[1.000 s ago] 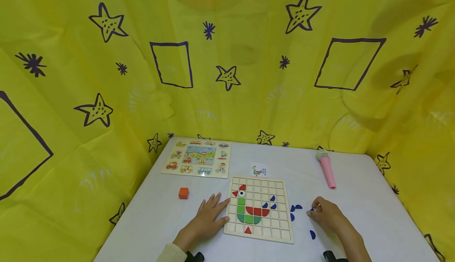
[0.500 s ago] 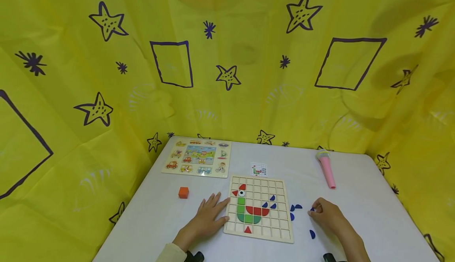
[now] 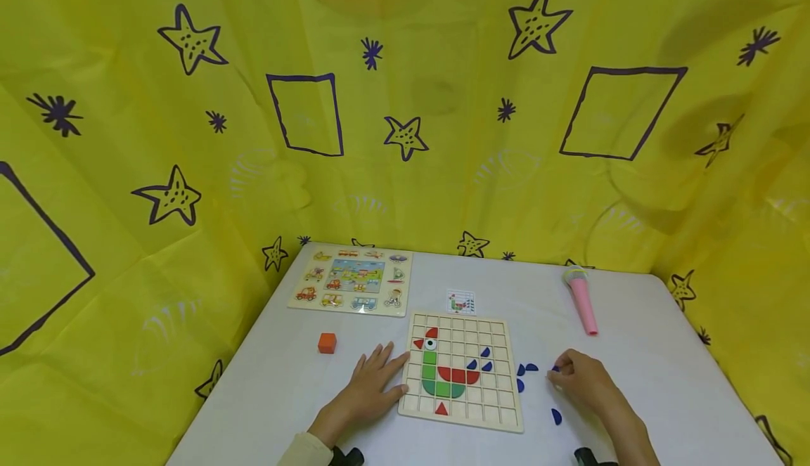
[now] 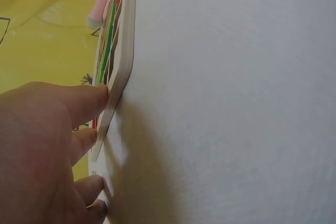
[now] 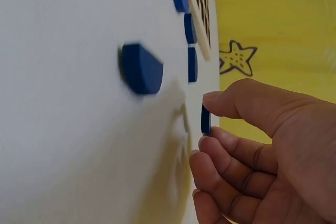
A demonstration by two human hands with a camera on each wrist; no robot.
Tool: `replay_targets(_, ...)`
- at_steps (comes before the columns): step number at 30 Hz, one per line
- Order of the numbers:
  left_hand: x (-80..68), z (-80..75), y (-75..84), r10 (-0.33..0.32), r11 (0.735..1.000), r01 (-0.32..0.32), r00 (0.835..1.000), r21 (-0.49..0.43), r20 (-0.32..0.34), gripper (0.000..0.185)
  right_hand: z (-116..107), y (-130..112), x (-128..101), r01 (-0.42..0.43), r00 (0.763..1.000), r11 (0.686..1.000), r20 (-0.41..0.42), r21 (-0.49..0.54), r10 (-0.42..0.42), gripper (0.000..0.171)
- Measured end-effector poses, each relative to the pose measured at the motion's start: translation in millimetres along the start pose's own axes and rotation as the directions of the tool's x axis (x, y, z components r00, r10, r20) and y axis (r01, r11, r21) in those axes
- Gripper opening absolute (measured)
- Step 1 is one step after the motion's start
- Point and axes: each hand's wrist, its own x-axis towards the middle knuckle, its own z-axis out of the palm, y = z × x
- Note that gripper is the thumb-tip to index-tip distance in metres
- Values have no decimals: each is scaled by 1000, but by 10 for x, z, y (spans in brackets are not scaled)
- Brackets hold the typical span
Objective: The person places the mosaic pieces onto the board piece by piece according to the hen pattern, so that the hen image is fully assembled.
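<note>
A wooden grid board (image 3: 500, 410) lies on the white table, with red, green and blue pieces set in it as a bird shape. My left hand (image 3: 382, 367) lies flat on the table, its fingertips (image 4: 100, 95) touching the board's left edge (image 4: 123, 51). To the right of the board, my right hand (image 3: 563, 376) pinches a small blue piece (image 5: 205, 119) between thumb and finger just above the table. Loose blue pieces (image 3: 527, 367) lie between that hand and the board, and another blue piece (image 3: 556, 417) lies nearer me.
A vehicle picture puzzle (image 3: 351, 280) sits at the back left, with an orange cube (image 3: 326, 343) in front of it. A small pattern card (image 3: 460, 302) lies behind the board. A pink toy microphone (image 3: 582, 302) lies at the back right. Yellow cloth walls surround the table.
My right hand's fingers have drawn a little closer round the blue piece. The left hand and the board have not moved.
</note>
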Motion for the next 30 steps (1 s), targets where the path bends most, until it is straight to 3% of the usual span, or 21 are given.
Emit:
replay_targets(4,-1,9,-10,-5,1000,5,1000,-2,7,64,84,-148,-34,-9,1000,1000,4,21,9,24)
replay_targets(12,11,-1,-2,0,1000,0,1000,8,7,64,411,-568,-144,51,999,999,-20,6,-50,19)
replay_targets(16,14,5,-1,5,1000,-5,1000,3,7,64,575,-705,-157,22,1000,1000,3,6,-22,20)
replay_targets(30,15,7,-14,12,1000,-12,1000,-2,9,64,751,-877,-169,-9,1000,999,26,-39,10,26)
